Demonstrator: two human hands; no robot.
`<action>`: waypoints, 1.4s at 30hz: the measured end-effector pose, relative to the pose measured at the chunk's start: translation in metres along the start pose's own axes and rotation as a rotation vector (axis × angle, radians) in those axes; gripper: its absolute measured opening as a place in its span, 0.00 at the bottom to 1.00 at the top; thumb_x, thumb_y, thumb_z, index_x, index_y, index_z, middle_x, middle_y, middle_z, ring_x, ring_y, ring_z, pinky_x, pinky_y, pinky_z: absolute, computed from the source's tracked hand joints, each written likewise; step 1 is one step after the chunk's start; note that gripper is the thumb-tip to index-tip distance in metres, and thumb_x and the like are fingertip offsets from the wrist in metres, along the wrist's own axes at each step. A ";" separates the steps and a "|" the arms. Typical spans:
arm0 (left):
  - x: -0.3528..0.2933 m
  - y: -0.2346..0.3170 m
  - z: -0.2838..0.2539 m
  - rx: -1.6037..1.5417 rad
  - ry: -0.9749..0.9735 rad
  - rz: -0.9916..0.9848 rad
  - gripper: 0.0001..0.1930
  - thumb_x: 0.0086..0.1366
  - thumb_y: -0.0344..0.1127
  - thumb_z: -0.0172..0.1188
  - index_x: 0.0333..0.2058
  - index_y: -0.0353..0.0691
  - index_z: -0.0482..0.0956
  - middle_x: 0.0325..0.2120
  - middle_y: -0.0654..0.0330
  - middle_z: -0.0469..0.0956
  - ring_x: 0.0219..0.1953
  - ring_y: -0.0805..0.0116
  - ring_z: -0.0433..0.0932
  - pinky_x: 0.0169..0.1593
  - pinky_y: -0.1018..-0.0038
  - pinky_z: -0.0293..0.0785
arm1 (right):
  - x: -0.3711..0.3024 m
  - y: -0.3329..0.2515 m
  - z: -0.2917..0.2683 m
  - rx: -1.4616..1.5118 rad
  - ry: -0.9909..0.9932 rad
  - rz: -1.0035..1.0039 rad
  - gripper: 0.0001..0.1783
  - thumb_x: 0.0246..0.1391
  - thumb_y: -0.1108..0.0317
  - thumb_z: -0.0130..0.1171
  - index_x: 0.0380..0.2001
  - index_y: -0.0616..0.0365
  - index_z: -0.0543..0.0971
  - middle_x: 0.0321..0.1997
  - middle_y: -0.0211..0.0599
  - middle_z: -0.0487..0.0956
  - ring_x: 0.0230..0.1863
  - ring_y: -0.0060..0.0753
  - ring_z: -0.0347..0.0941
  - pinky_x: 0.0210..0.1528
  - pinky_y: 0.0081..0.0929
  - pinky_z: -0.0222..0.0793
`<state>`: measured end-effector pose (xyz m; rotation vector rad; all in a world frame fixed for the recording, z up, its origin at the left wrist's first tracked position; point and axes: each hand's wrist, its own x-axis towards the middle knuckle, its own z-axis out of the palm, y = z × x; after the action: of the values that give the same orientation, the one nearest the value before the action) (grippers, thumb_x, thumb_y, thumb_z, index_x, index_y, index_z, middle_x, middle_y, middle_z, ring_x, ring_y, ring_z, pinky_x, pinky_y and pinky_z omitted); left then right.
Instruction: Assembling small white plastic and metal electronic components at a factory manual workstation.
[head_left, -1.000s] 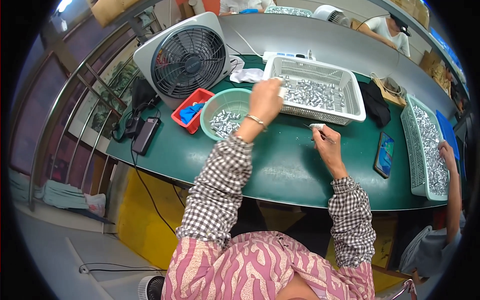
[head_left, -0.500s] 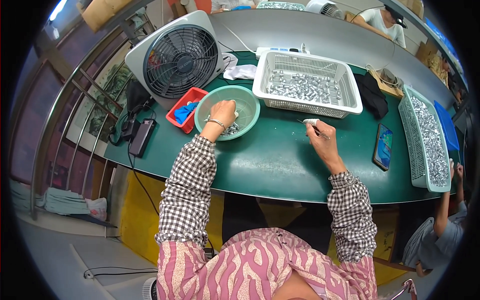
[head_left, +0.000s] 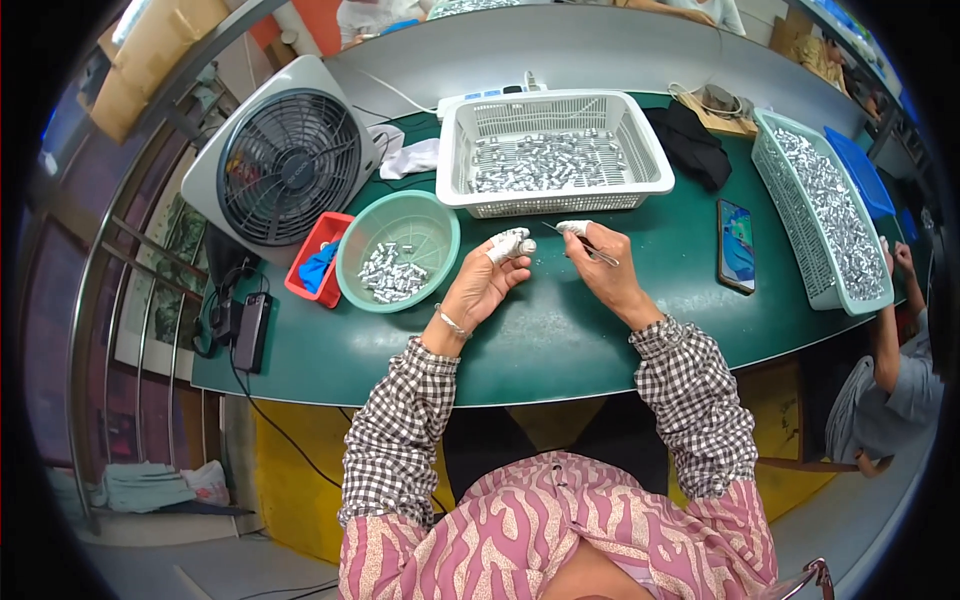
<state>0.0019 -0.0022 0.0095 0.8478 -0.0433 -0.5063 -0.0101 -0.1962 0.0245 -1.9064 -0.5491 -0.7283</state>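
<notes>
parts [head_left: 392, 277] lie in the bowl [head_left: 430, 238], right of the bin [head_left: 326, 294], left of the phone [head_left: 736, 245].

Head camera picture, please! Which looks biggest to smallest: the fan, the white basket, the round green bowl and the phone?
1. Fan and white basket: too alike to rank
2. Round green bowl
3. Phone: clearly the smallest

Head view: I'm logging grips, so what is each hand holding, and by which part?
Right hand: a thin metal tool, gripped partway along, both ends showing. Left hand: cannot tell whether it pinches anything small.
</notes>
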 end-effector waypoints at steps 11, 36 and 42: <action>0.005 -0.007 -0.004 -0.030 -0.064 0.040 0.16 0.63 0.30 0.49 0.49 0.33 0.67 0.34 0.58 0.75 0.30 0.73 0.75 0.31 0.79 0.77 | -0.008 -0.009 0.007 0.048 -0.133 -0.096 0.03 0.44 0.78 0.57 0.22 0.64 0.72 0.17 0.40 0.69 0.14 0.38 0.65 0.16 0.30 0.58; 0.001 -0.008 0.003 0.106 -0.015 0.065 0.15 0.63 0.32 0.51 0.48 0.33 0.68 0.35 0.58 0.75 0.31 0.73 0.75 0.30 0.78 0.77 | -0.009 -0.003 0.010 -0.072 -0.156 -0.145 0.06 0.44 0.79 0.56 0.19 0.64 0.69 0.15 0.40 0.68 0.14 0.39 0.64 0.15 0.31 0.57; 0.002 -0.011 0.000 -0.011 0.010 0.002 0.15 0.65 0.38 0.47 0.45 0.33 0.70 0.28 0.62 0.73 0.26 0.75 0.72 0.25 0.80 0.73 | -0.010 -0.013 0.009 -0.101 -0.290 -0.137 0.09 0.48 0.73 0.54 0.19 0.62 0.67 0.19 0.41 0.69 0.20 0.45 0.68 0.19 0.37 0.61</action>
<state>-0.0010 -0.0088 0.0013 0.8394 -0.0321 -0.4995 -0.0235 -0.1829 0.0226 -2.0993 -0.8434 -0.5774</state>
